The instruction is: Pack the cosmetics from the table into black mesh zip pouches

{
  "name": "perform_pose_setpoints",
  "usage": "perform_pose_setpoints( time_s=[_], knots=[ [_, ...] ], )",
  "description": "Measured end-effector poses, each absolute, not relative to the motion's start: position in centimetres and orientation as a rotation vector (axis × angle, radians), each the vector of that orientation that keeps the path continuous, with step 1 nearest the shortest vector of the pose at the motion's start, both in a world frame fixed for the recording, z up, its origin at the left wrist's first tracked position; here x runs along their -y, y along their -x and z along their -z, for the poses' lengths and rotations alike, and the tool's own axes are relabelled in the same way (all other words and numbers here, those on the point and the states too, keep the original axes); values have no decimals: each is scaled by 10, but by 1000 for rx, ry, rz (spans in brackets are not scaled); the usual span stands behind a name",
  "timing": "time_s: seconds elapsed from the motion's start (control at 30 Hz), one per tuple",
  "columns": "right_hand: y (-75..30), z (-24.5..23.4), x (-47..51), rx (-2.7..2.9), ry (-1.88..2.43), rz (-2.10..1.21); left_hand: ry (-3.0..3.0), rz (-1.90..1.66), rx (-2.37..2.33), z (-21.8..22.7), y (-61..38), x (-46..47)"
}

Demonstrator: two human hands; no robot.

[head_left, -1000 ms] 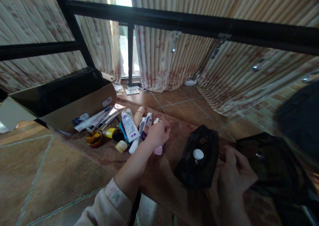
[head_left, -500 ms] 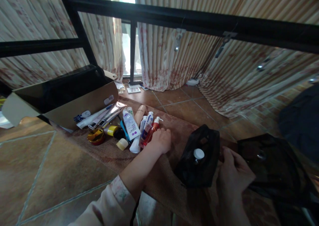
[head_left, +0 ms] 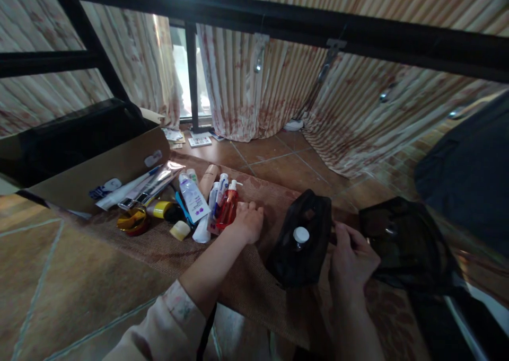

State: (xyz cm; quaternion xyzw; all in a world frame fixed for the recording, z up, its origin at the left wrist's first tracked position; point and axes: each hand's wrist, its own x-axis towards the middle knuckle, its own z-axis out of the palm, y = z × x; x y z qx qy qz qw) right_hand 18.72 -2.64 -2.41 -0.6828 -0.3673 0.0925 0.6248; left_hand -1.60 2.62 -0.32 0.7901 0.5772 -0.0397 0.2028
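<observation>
My left hand [head_left: 248, 223] lies low over the brown cloth, just right of a red pump bottle [head_left: 228, 207]. Its fingers are bent forward and slightly apart, with nothing clearly held; the palm side is hidden. My right hand [head_left: 353, 255] pinches the right edge of a black see-through pouch [head_left: 314, 260], which stands upright on the cloth. Inside the pouch shows a white round cap [head_left: 301, 235]. Left of the red bottle lie a white tube with purple print [head_left: 193, 197], a beige tube [head_left: 208, 181] and a yellow-and-black container [head_left: 161, 210].
An open cardboard box [head_left: 107, 175] with a black bag [head_left: 79, 133] in it stands at the left. Amber tape rolls [head_left: 133, 222] lie near it. Another black pouch [head_left: 401, 239] is at the right. A dark metal bar [head_left: 278, 19] crosses before the curtains.
The view has shifted right, so things sit further left in the picture. My left hand stays beside the red bottle with its fingers a little more spread. My right hand still pinches the pouch.
</observation>
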Motion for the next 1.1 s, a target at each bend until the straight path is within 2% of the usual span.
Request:
perform_pose_setpoints(
  time_s=[0.4, 0.77, 1.0, 1.1],
  knots=[
    [-183, 18, 28, 890, 1595, -242, -2097, 140, -1655, 2, 13, -20],
    [-181, 17, 30, 866, 1623, -264, -2138, 19, -1694, 7, 15, -22],
    [-183, 20, 30, 851, 1653, -271, -2097, -98, -1794, 8, 20, -30],
    [-184, 21, 30, 864, 1628, -279, -2024, -318, -1797, 4, 23, -34]
  ],
)
